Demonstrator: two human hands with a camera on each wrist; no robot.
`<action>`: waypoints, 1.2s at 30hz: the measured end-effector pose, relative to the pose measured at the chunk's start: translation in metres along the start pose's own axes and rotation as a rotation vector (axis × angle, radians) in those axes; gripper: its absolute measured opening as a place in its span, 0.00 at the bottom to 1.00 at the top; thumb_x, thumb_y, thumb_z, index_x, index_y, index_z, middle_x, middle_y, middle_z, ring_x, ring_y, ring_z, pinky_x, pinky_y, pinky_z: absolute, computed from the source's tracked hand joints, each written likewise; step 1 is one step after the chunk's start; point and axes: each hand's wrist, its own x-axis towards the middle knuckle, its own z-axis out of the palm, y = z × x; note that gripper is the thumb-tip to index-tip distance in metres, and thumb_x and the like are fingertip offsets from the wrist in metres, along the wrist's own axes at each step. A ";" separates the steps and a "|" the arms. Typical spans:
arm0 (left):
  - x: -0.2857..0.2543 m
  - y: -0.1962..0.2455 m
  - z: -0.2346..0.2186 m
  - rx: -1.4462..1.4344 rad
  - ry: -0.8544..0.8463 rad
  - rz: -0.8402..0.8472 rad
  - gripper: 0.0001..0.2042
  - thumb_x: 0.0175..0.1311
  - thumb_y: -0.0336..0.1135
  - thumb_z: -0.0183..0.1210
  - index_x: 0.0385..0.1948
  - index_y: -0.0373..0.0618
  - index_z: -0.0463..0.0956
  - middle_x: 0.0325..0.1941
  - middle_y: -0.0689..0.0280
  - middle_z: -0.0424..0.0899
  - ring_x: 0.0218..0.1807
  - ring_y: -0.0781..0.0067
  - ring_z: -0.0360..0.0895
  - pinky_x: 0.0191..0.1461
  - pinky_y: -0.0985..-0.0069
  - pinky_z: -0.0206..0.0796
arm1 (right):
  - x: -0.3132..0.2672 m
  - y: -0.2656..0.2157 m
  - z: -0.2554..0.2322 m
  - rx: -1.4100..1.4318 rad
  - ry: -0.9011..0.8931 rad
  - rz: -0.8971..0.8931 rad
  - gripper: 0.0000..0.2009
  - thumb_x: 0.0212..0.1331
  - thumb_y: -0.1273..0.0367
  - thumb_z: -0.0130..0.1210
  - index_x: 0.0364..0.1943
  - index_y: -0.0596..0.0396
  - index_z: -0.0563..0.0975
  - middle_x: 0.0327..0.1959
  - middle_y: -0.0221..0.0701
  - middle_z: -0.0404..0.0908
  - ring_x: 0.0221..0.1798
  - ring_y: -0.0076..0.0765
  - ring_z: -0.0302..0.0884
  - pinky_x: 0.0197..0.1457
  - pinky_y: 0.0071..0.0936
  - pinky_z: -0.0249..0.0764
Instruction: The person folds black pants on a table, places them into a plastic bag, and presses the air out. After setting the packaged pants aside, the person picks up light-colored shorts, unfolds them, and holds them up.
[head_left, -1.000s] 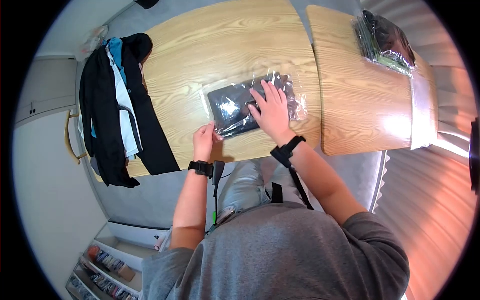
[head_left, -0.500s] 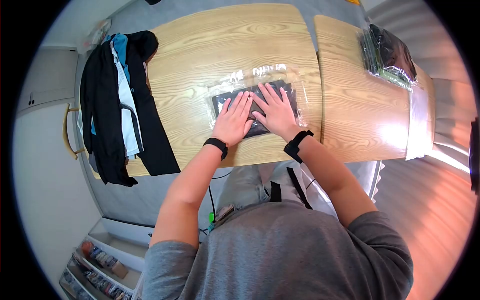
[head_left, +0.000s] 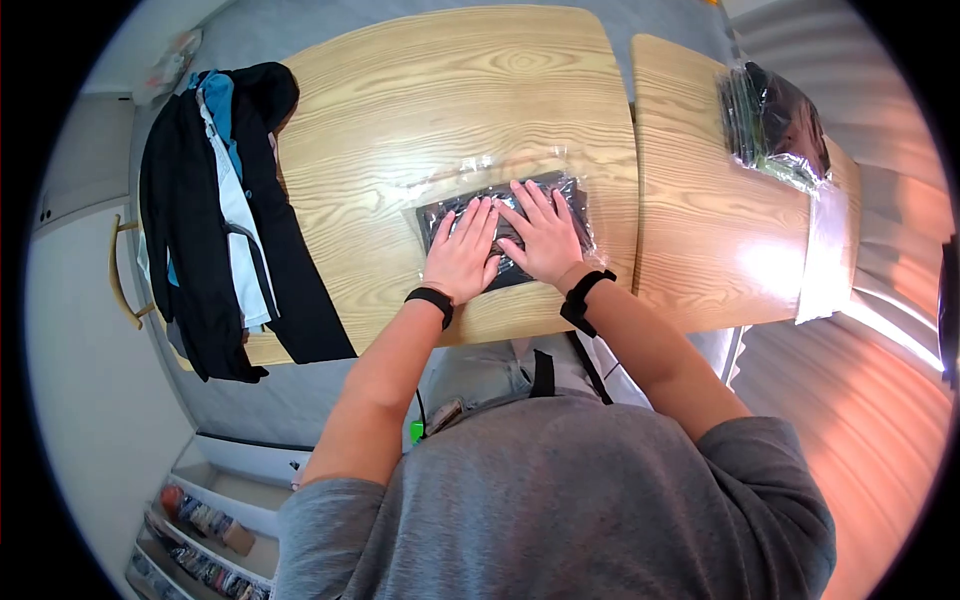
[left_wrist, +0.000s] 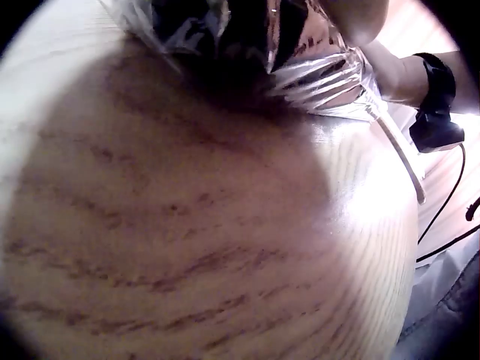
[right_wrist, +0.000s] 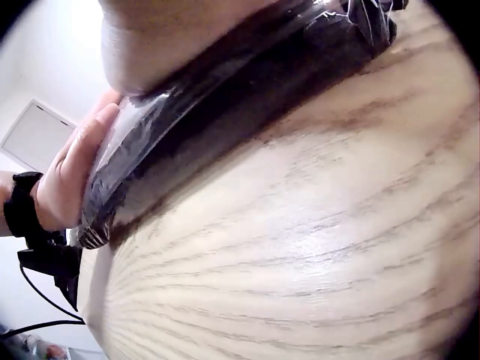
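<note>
A folded dark garment in a clear plastic bag (head_left: 512, 276) lies flat on the wooden table (head_left: 440, 90) close to its front edge. My left hand (head_left: 461, 253) rests palm down on the left half of the bag, fingers straight and pointing away from me. On the right half, my right hand (head_left: 545, 240) presses with its fingers spread. Both hands' fingertips nearly meet over the middle. In the right wrist view the packed bag (right_wrist: 217, 120) looks thick and shiny, with the left hand (right_wrist: 73, 161) on its far end. Crinkled plastic (left_wrist: 326, 79) shows in the left wrist view.
Black, white and teal clothes (head_left: 185, 225) lie over the table's left end, beside a wooden chair (head_left: 118, 275). A second table (head_left: 690, 200) adjoins at right, bearing a stack of bagged clothes (head_left: 785, 125) and a whitish plastic sheet (head_left: 822, 250). Shelves (head_left: 235, 490) stand at lower left.
My left hand has moved from pinching the bag's near left corner to lying flat on top of it. The right hand stays on the bag, which now lies straighter.
</note>
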 end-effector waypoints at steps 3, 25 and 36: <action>0.000 0.001 -0.001 -0.024 0.014 0.003 0.36 0.53 0.44 0.56 0.65 0.40 0.56 0.70 0.58 0.56 0.72 0.63 0.52 0.70 0.58 0.45 | 0.000 -0.001 -0.002 -0.005 -0.005 0.001 0.27 0.56 0.52 0.51 0.61 0.38 0.67 0.68 0.34 0.58 0.71 0.40 0.52 0.69 0.52 0.47; -0.013 0.018 -0.011 -0.020 0.075 0.183 0.29 0.59 0.38 0.53 0.64 0.43 0.58 0.71 0.62 0.57 0.72 0.64 0.52 0.69 0.58 0.48 | -0.035 -0.010 -0.002 -0.011 0.059 -0.020 0.20 0.57 0.61 0.52 0.55 0.46 0.71 0.66 0.31 0.62 0.69 0.34 0.57 0.69 0.45 0.52; -0.010 0.010 0.002 0.028 -0.025 0.115 0.33 0.57 0.47 0.55 0.64 0.44 0.58 0.71 0.62 0.56 0.72 0.66 0.50 0.70 0.57 0.44 | -0.027 0.011 0.000 0.044 -0.001 -0.075 0.22 0.55 0.55 0.53 0.55 0.41 0.72 0.67 0.26 0.62 0.69 0.33 0.55 0.70 0.49 0.47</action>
